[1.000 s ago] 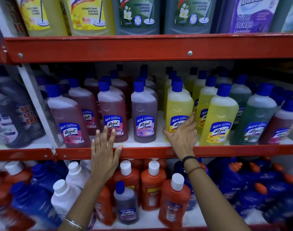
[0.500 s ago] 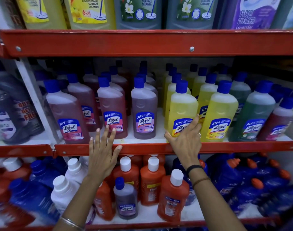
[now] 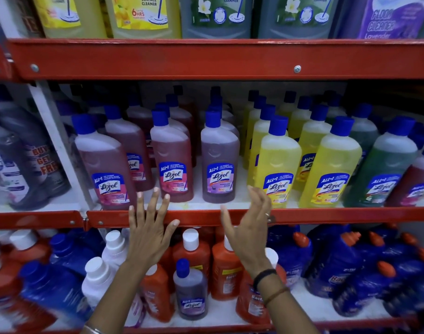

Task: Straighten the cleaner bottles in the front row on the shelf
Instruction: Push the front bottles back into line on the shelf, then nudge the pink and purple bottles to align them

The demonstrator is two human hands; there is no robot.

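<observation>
Just orange bottles (image 3: 191,251) below shelf edge (image 3: 326,215).

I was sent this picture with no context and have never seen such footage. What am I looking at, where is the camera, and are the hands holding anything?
The camera sits on a person's head, looking forward and down at shop shelving. Their bare left hand lies spread against the red metal shelf edge; the right hand hovers open before it. Neither holds anything. On that shelf stand blue-capped cleaner bottles: a pink-label one, a purple one and a yellow one.
</observation>
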